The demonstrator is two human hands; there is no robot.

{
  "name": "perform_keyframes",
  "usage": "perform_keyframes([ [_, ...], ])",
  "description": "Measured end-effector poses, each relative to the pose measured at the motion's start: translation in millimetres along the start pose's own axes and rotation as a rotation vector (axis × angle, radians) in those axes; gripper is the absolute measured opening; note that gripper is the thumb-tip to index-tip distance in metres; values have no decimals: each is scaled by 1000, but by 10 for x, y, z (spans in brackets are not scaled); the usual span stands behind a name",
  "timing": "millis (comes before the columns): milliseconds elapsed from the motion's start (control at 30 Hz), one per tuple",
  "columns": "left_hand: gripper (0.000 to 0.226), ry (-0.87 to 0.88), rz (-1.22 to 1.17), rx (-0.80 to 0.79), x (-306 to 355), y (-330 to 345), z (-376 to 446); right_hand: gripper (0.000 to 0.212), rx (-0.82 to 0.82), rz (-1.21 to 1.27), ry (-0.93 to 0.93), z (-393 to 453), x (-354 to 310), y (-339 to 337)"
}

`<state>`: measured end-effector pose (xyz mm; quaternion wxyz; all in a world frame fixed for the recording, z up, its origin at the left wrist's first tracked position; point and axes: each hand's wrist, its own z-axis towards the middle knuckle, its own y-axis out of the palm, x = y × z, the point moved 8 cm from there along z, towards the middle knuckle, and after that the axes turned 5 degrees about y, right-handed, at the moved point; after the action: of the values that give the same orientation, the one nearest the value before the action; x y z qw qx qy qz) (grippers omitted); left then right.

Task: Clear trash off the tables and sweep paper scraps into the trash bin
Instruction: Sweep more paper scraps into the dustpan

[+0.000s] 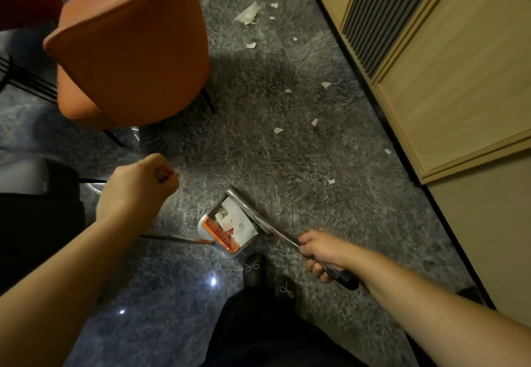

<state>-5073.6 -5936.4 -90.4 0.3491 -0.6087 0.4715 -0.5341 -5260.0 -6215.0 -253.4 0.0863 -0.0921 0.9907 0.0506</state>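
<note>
With my right hand (317, 254) gripping the grey long-handled dustpan (230, 225) and left hand (140, 185) fisted on a thin handle, I'd angle it toward white paper scraps (314, 122) at one o'clock.

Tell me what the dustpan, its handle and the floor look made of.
Dustpan: apparently grey plastic, matte, with an orange comb edge. Its handle: likely polished metal, glinting, with a dark grip in the right hand. Floor: seemingly shaggy grey carpet, fibres visible.

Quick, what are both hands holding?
Left hand: grips the top of a thin handle, likely the broom's.
Right hand: grips the dustpan handle.
</note>
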Motion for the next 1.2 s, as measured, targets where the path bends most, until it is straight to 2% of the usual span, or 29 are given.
perform_keyframes([
  [167, 9, -9, -140, 57, -79, -139, -52, 25, 22, 137, -4, -145, 96, -57],
  [433, 10, 65, -205, 88, 197, -120, 56, 41, 153, 272, -134, -342, -105, -211],
  [767, 14, 133, -268, 109, 468, -178, 392, 42, 223, 671, -266, -651, -296, -502],
  [1200, 10, 217, -236, 27, 798, -325, 754, 42, 366, 846, -209, -485, 34, -796],
])
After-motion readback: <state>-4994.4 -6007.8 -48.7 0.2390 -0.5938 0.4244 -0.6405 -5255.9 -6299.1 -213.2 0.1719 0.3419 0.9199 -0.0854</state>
